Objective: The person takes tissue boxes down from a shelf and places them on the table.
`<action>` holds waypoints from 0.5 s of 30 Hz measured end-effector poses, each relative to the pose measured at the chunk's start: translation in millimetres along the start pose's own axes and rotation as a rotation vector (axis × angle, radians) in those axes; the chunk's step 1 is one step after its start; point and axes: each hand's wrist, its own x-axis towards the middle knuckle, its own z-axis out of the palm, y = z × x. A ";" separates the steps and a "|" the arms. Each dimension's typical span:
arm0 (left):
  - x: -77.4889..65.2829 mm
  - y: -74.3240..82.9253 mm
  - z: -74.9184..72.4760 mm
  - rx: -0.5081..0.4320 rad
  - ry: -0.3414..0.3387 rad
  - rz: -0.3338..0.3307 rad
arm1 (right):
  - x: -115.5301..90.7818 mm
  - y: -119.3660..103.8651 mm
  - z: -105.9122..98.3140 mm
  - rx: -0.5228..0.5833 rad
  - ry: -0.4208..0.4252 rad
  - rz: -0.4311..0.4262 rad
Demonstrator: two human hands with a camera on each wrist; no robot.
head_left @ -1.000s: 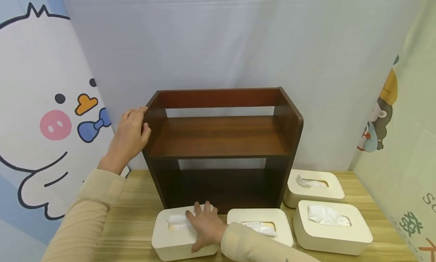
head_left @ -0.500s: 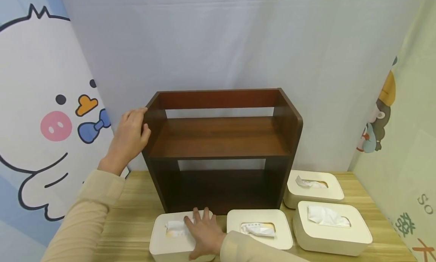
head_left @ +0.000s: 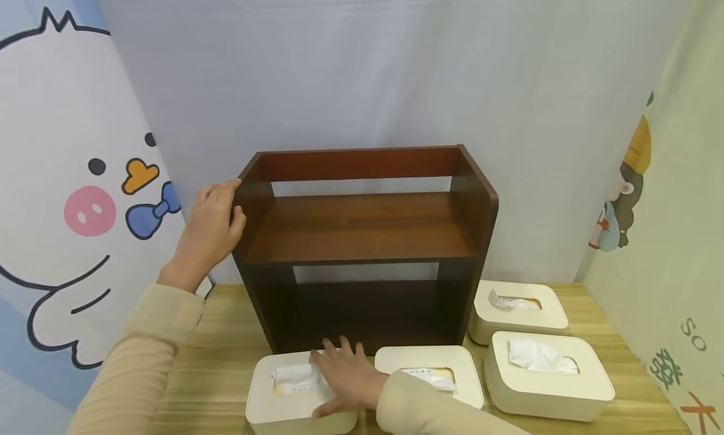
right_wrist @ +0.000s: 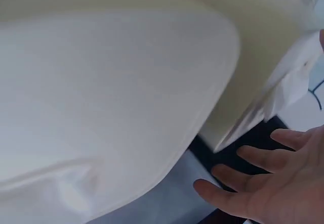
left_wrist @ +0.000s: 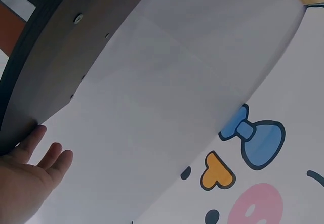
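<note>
A dark brown two-tier wooden shelf [head_left: 362, 234] stands on the table. At its left side panel is my left hand [head_left: 209, 227], fingertips right at the upper edge. The left wrist view shows that hand's [left_wrist: 30, 183] other fingers loosely extended beside the panel. Front and centre-left sits a cream tissue box [head_left: 263, 391] with a white tissue in its slot. My right hand [head_left: 353, 375] hovers over the box's right end with spread fingers and thumb. In the right wrist view those fingers [right_wrist: 228, 196] stretch out holding nothing, with the cream boxes beside them.
A second cream tissue box [head_left: 469, 372] sits just right of the hand, partly behind the sleeve. Two more, a front-right box [head_left: 548, 391] and a back-right box [head_left: 520, 290], stand beside the shelf. A white cloth backdrop [head_left: 362, 64] hangs behind.
The front-left tissue box has shifted slightly toward me and left. My right hand has since moved a little right across its end. My left hand stays at the shelf panel.
</note>
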 end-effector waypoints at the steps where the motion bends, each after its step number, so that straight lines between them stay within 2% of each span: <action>1: -0.2 0.3 -1.3 0.010 -0.005 -0.003 | -1.9 5.0 -3.0 0.027 -0.005 0.002; 4: -1.5 2.1 -5.8 0.047 -0.024 -0.008 | -11.5 22.6 -11.4 0.058 0.035 -0.001; 9: -9.1 7.0 -12.8 0.099 -0.035 -0.014 | -33.2 54.5 -19.8 -0.070 0.233 -0.034; 15: -24.7 11.0 -17.8 0.161 0.031 -0.019 | -64.7 83.5 -33.2 -0.152 0.431 -0.036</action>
